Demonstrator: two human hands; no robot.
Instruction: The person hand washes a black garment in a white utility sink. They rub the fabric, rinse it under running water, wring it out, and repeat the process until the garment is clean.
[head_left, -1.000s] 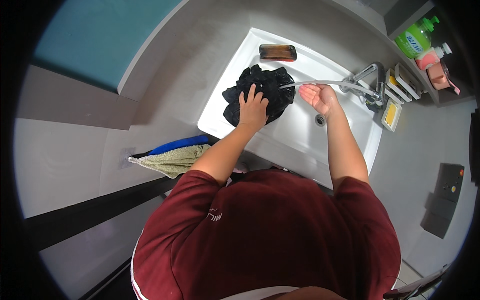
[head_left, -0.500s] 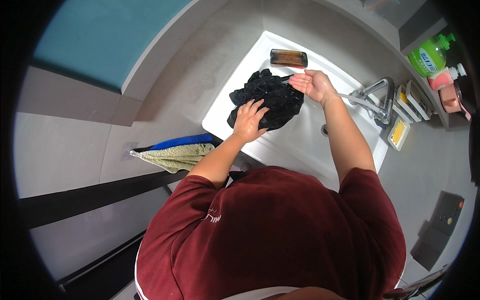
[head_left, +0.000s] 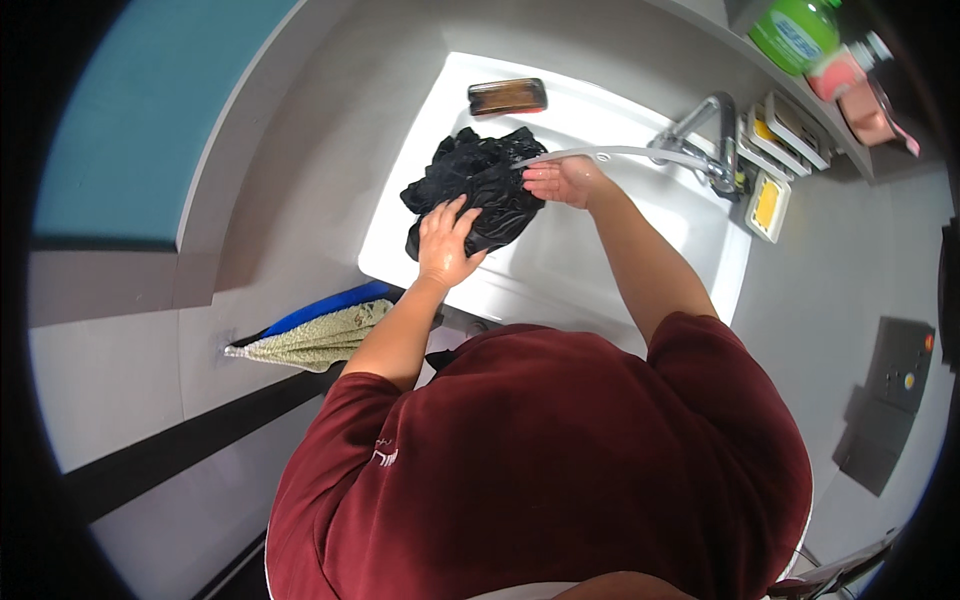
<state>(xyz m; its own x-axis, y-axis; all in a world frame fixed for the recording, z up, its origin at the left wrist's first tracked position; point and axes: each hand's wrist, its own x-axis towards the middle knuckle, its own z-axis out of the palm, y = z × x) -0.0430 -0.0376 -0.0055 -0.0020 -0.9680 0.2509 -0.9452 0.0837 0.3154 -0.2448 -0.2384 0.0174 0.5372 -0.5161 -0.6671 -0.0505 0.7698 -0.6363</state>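
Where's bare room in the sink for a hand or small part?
Free: the white basin floor between the black fabric and the right forearm; another patch between that forearm and the faucet. Crowded: the left side, with the left hand on the fabric and the right hand by its edge; also beyond the faucet, where white trays cluster.

2 towels (head_left: 315,338) hang left of a green bottle (head_left: 797,38) and pink bottle (head_left: 837,74).
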